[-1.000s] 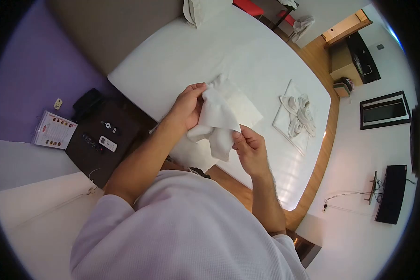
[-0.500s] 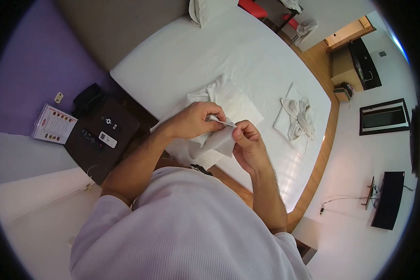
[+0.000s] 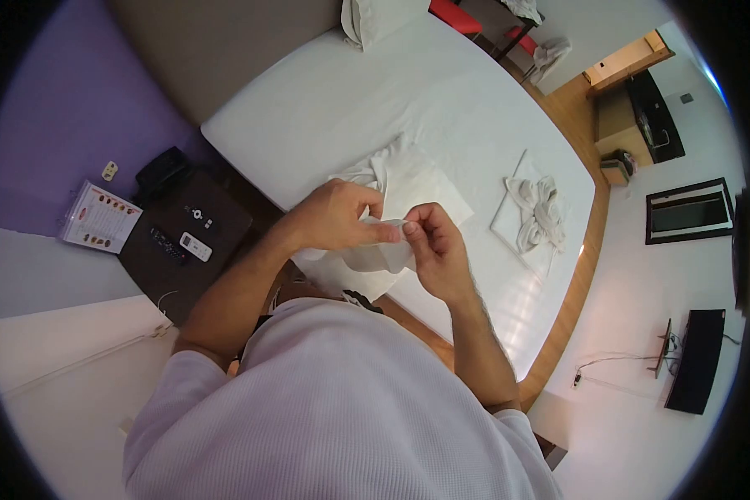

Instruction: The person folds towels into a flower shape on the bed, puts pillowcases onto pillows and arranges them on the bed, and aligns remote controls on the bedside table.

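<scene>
In front of my body, both hands hold up a white cloth (image 3: 373,257) by its upper edge, and it hangs in a loose fold. My left hand (image 3: 339,215) pinches the edge with the thumb laid along it. Close beside it, my right hand (image 3: 438,252) grips the same edge between thumb and fingers. Just beyond the hands, a flat white pillow-like piece (image 3: 429,185) lies on the bed with crumpled white fabric (image 3: 367,172) at its side. The fingertips partly cover the cloth's edge.
A white-sheeted bed (image 3: 308,108) fills the middle, with a folded towel arrangement (image 3: 535,212) to the right. At left, a dark nightstand (image 3: 162,275) carries a black remote (image 3: 167,247), a white remote (image 3: 195,247) and a menu card (image 3: 102,218). A television (image 3: 696,361) hangs at right.
My left thumb has come down flat along the cloth's edge, and the left hand has shifted slightly left. My right hand has moved slightly up and left. The cloth now hangs lower between them.
</scene>
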Action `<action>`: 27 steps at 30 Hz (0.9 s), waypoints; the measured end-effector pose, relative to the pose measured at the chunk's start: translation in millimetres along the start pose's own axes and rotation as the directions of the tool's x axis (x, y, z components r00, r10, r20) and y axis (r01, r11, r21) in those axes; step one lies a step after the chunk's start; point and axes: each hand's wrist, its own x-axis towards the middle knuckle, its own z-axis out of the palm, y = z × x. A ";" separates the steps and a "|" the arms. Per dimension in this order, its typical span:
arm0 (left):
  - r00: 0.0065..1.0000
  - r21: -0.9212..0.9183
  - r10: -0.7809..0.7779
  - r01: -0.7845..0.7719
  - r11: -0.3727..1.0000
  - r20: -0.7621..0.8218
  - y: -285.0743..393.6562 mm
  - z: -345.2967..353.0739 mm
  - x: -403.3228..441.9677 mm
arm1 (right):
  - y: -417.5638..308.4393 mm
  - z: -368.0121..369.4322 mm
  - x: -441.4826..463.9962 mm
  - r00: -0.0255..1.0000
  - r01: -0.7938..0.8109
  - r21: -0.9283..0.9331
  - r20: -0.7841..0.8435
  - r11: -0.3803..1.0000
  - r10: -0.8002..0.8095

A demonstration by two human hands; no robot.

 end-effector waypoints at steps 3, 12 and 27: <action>0.991 0.203 0.087 -0.066 0.977 -0.097 -2.5 11.2 0.5 | 1.9 2.9 -0.1 0.998 0.062 -0.158 -0.012 0.985 -0.065; 0.758 0.524 0.234 0.163 0.836 -0.609 -81.4 16.6 9.0 | 39.5 -19.2 -25.5 0.993 -0.112 -0.473 -0.092 0.874 0.078; 0.582 -0.567 -0.321 -0.307 0.764 -0.747 -92.7 -59.4 46.3 | 78.2 -125.5 -29.3 0.888 -0.318 0.496 -0.143 0.808 0.437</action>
